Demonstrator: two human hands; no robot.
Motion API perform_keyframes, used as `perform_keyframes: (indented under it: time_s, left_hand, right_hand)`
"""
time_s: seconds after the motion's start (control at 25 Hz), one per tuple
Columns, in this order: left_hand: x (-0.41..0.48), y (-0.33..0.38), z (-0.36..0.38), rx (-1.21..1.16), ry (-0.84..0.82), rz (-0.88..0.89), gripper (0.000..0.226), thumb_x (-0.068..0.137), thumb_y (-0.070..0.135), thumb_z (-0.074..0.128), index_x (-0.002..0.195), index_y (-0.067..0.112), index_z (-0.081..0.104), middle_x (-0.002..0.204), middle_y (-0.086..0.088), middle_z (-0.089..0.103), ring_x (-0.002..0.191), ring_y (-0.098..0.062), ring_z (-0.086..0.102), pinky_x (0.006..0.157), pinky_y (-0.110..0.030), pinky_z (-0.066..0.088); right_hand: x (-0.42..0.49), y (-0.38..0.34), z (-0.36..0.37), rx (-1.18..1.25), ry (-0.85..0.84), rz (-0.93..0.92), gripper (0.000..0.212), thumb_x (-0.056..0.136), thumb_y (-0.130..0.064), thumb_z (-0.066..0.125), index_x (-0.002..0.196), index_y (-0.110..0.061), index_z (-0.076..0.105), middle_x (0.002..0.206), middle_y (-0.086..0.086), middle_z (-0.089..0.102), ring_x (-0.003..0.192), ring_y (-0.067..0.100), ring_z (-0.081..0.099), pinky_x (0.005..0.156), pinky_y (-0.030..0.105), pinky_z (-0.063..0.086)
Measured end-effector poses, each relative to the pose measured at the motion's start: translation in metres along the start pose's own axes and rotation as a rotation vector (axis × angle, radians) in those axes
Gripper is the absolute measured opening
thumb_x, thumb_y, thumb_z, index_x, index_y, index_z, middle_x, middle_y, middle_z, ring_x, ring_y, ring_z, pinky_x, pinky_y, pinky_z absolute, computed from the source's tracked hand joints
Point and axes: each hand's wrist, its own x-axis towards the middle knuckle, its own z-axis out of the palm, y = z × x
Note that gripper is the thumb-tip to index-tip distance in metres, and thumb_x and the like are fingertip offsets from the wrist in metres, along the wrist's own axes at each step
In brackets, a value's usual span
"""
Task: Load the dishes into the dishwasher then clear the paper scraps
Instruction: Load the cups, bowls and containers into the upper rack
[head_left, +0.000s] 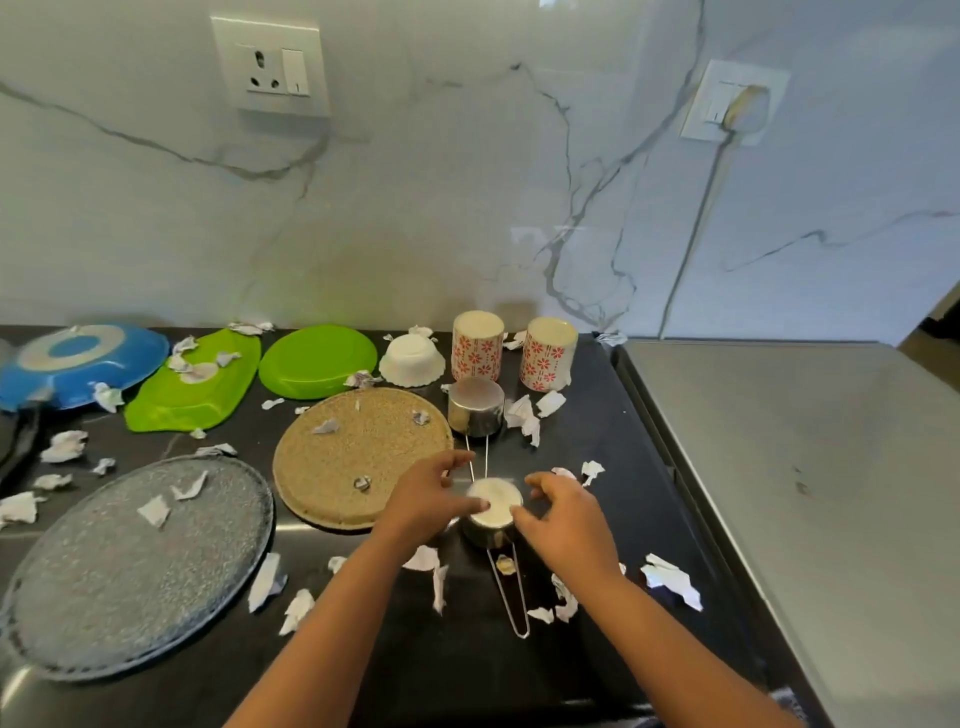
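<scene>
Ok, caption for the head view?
Left hand and right hand touch an inverted steel cup among paper scraps on a counter.

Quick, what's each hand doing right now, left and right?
Left hand: grips the small steel cup.
Right hand: curled at the cup's side; whether it has a grip cannot be told.

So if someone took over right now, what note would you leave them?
Left hand: thumb on the near steel cup. Right hand: thumb at its rim; firm grip unclear for both.
On the counter: second steel cup, two floral cups, white bowl, two green plates, blue pan, grey platter, woven mat.
Done: nothing visibly loaded.
To do: load all dishes, then clear the paper scraps scattered everywhere.
</scene>
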Motion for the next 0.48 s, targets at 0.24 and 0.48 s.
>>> perform_keyframes:
  time_s: [0.24, 0.48]
  left_hand:
    - [0.012, -0.016, 0.004, 0.134, -0.169, -0.007, 0.088, 0.057, 0.005, 0.085, 0.134, 0.026, 0.049, 0.134, 0.001, 0.053, 0.125, -0.017, 0.047, 0.103, -0.034, 0.042]
    - [0.008, -0.013, 0.016, 0.286, -0.207, 0.130, 0.089, 0.060, 0.015, 0.083, 0.138, 0.024, 0.041, 0.126, 0.010, 0.050, 0.107, -0.001, 0.045, 0.080, -0.009, 0.035]
  right_hand:
    - [0.004, 0.001, 0.017, 0.008, -0.113, 0.039, 0.046, 0.080, -0.044, 0.065, 0.118, -0.020, 0.055, 0.109, -0.003, 0.056, 0.100, 0.012, 0.054, 0.084, 0.027, 0.048]
    - [-0.004, 0.000, 0.022, 0.091, -0.183, 0.034, 0.049, 0.086, -0.044, 0.058, 0.129, -0.024, 0.046, 0.115, -0.006, 0.051, 0.104, 0.006, 0.050, 0.087, 0.018, 0.042]
